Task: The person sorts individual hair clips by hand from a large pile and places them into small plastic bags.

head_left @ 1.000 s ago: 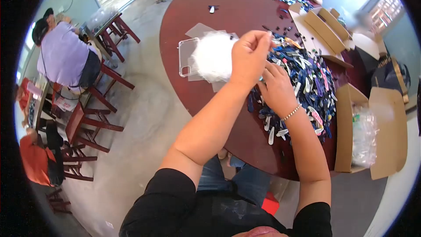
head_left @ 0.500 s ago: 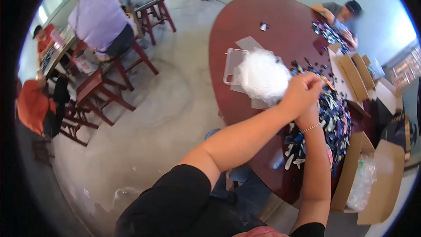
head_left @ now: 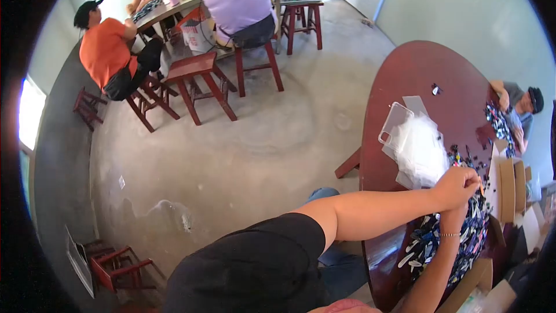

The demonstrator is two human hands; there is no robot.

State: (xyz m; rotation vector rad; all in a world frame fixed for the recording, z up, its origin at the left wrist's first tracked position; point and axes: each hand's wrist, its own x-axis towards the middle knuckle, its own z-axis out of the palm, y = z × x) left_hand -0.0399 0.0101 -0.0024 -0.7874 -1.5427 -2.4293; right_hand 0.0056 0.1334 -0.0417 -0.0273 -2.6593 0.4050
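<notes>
My left hand [head_left: 454, 188] reaches across to the right side of the dark red table, its fingers pinched together. What sits between them is too small to make out. My right hand [head_left: 456, 215], on the arm with the bead bracelet, is right against it, its fingers mostly hidden behind the left hand. Beneath both lies a heap of small dark, blue and white pieces [head_left: 431, 240]. Just left of the hands is a pile of thin whitish clear plastic bags [head_left: 420, 150]. A clear phone-case-shaped piece [head_left: 396, 120] lies at its far left edge.
Cardboard boxes [head_left: 507, 188] line the right side of the table [head_left: 417, 72]. A co-worker [head_left: 521, 110] sits at its far right end. Several people sit at another table at the back left, near wooden stools [head_left: 194, 69]. A small dark-and-white item [head_left: 436, 89] lies farther up the table.
The camera view has turned left, so the table and hands appear farther right and lower. My hands stay together over the heap, the left one still pinched.
</notes>
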